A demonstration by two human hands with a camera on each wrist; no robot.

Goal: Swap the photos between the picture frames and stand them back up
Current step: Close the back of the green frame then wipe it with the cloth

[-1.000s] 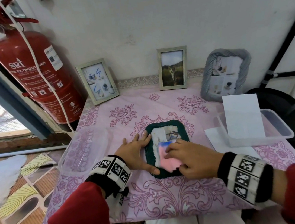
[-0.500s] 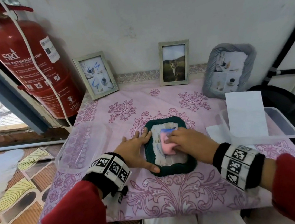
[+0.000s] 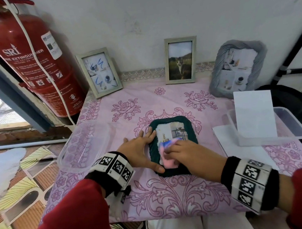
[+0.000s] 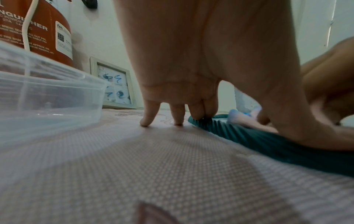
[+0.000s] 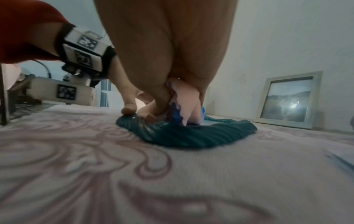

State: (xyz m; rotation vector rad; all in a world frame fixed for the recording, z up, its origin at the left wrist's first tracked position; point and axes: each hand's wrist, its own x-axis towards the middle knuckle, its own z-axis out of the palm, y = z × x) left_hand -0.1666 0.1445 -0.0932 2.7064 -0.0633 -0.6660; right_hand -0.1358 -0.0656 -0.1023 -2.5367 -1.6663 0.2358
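A dark green ribbed picture frame [image 3: 191, 126] lies flat on the pink tablecloth, photo side up. My left hand [image 3: 141, 149] presses its left edge with straight fingers [image 4: 199, 112], thumb on the near corner. My right hand [image 3: 190, 153] holds a pink and blue cloth [image 3: 167, 161] against the lower part of the glass; in the right wrist view the cloth [image 5: 184, 98] is pinched between the thumb and fingers above the green frame [image 5: 191, 134]. Three frames stand against the wall: a silver one [image 3: 98, 72], a cat photo frame [image 3: 179, 60] and a grey ribbed one [image 3: 235, 69].
A clear plastic container [image 3: 82, 144] sits left of my left hand. Another clear container [image 3: 289, 130] on the right holds an upright white sheet [image 3: 253, 114]. A red fire extinguisher [image 3: 27, 62] stands at the back left. The table's near edge is by my lap.
My right hand rubbed the cloth up the glass toward the frame's middle, then back down to its lower part. The left hand kept its place on the frame's left edge.
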